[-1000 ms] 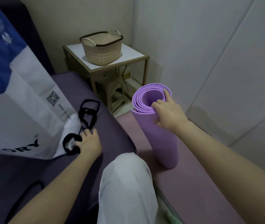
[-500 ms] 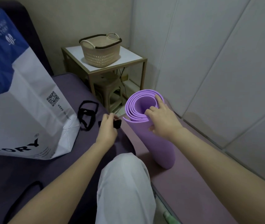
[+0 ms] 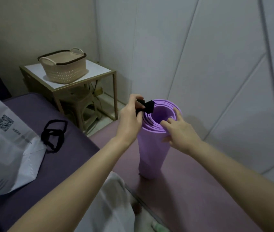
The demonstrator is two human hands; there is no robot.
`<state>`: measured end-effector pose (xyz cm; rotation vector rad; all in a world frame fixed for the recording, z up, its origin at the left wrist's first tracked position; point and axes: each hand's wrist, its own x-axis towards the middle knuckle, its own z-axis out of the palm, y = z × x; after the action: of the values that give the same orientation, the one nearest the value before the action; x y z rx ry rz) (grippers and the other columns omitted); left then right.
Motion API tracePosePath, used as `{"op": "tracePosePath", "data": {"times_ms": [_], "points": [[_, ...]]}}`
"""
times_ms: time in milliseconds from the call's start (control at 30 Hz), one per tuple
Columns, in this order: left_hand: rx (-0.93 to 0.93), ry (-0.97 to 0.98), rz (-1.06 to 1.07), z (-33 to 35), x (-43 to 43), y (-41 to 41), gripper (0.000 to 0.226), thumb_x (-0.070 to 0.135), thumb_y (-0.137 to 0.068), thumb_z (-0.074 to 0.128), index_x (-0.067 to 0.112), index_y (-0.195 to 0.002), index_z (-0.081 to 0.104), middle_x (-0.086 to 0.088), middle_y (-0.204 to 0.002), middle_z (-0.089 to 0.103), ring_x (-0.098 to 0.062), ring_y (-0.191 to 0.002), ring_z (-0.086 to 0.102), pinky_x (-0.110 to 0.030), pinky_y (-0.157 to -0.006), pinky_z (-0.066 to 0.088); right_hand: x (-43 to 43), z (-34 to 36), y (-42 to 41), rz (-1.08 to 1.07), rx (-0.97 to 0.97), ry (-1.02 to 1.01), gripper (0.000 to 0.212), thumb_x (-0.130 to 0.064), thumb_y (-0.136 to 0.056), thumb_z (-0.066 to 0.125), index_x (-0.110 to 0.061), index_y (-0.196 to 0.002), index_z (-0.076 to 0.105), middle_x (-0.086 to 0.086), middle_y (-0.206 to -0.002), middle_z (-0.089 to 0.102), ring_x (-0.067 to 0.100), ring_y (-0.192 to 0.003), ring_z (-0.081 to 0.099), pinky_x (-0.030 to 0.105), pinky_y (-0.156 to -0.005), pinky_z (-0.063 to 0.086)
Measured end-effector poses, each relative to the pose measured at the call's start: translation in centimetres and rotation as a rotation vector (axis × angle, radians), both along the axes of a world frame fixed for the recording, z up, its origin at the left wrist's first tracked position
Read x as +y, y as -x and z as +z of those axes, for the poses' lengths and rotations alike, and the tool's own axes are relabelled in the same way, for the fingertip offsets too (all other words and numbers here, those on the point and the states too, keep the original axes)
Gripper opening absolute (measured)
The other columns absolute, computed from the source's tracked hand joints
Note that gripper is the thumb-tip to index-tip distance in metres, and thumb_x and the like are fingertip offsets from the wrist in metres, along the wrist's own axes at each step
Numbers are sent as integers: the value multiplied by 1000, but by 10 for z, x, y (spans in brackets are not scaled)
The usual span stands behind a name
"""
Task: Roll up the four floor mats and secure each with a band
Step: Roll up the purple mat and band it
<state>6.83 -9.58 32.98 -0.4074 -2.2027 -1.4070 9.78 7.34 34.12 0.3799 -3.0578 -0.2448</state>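
One purple mat had been rolled into a roll (image 3: 151,148) and stood upright on end, but no band had yet been fastened round it, so the first of the four was judged rolled and not secured. A pink mat (image 3: 191,190) lay flat on the floor under the roll and was yet to be rolled; the other two mats could not be seen. The roll stood near the pink mat's far end, close to its left edge and just beside the edge of the bed (image 3: 69,164). A black band (image 3: 145,107) was pinched in the curled fingers of the left hand (image 3: 129,121) and was held at the left side of the roll's top rim, touching or nearly touching it; which could not be told. The right hand (image 3: 179,131) was closed on the near right side of the same rim, with fingers hooked over the top into the coils and the thumb laid on the outer wall, so that the roll was kept upright and tight. Both hands were thus met at the top of the roll, one on either side. The spare bands (image 3: 54,134) lay on the bed, well apart from the hands, at the corner of a white bag (image 3: 7,156). The band was judged to need slipping over the top and drawing down the roll.
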Motion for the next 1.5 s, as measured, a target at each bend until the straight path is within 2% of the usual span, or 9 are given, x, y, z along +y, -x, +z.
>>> {"op": "tracePosePath", "data": {"times_ms": [233, 400, 567, 700, 833, 1067, 1167, 1333, 1500], "points": [[-8, 74, -297, -12, 66, -20, 26, -4, -91, 47, 8, -114, 51, -4, -101, 67, -17, -99, 64, -23, -87, 46, 53, 0, -21, -72, -113, 103, 59, -33, -84, 65, -17, -135, 42, 1, -127, 51, 28, -146, -1, 37, -98, 39], [-28, 41, -334, -21, 89, -28, 22, -1, -93, 42, 9, -112, 49, -5, -101, 67, -16, -98, 63, -31, -87, 48, 79, -8, -24, -99, -217, 686, 62, -15, -71, 68, -13, -130, 46, -3, -138, 45, 13, -146, -9, 25, -115, 17], [-34, 86, -272, -21, 94, -28, 33, -10, -82, 49, 6, -111, 49, 5, -90, 62, -18, -94, 62, -27, -85, 46, 77, -11, -26, -169, -281, 1135, 32, -25, -90, 57, -15, -119, 48, -11, -97, 63, 0, -142, 2, 16, -106, 11], [-35, 63, -303, -26, 100, -30, 25, 0, -87, 48, 11, -110, 46, 2, -92, 65, -25, -98, 60, -39, -87, 47, 66, -32, -21, -268, 48, 990, 33, -43, -96, 44, -18, -114, 56, -5, -108, 60, 6, -143, 15, 27, -102, 30], [-36, -1, -294, -26, 105, -34, 16, 3, -95, 41, 13, -108, 43, -4, -96, 58, -27, -93, 57, -38, -83, 47, 54, -41, -19, -364, 301, 960, 33, -43, -98, 38, -25, -77, 55, 5, -127, 58, 8, -143, 21, 31, -95, 35], [-74, 58, -407, -19, 97, -32, 29, -11, -88, 36, 16, -99, 37, 2, -80, 56, -16, -77, 55, -24, -74, 45, 52, -44, -8, -425, 332, 913, 59, -69, -88, 30, -22, -56, 48, 3, -119, 65, 2, -140, 23, 32, -87, 40], [-127, 31, -393, -18, 93, -28, 24, -11, -88, 36, 12, -95, 36, -1, -82, 53, -21, -79, 53, -27, -74, 44, 50, -42, -8, -377, 309, 971, 54, -59, -89, 45, -20, -52, 42, 6, -114, 66, 0, -139, 25, 32, -86, 43], [-88, 9, -235, -17, 91, -22, 29, -9, -82, 50, 12, -101, 42, -4, -99, 49, -16, -78, 50, -28, -75, 47, 48, -37, -6, -363, 334, 944, 40, -32, -94, 52, -25, -58, 37, 12, -134, 53, 10, -140, 29, 30, -92, 38], [-209, 218, 37, -6, 87, -12, 45, 8, -81, 61, 6, -123, 45, -14, -122, 42, -31, -111, 47, -37, -96, 40, 43, -39, -1, -368, 331, 946, 25, -27, -99, 45, -9, -93, 62, 8, -147, 42, 14, -139, 29, 25, -95, 31]]}}
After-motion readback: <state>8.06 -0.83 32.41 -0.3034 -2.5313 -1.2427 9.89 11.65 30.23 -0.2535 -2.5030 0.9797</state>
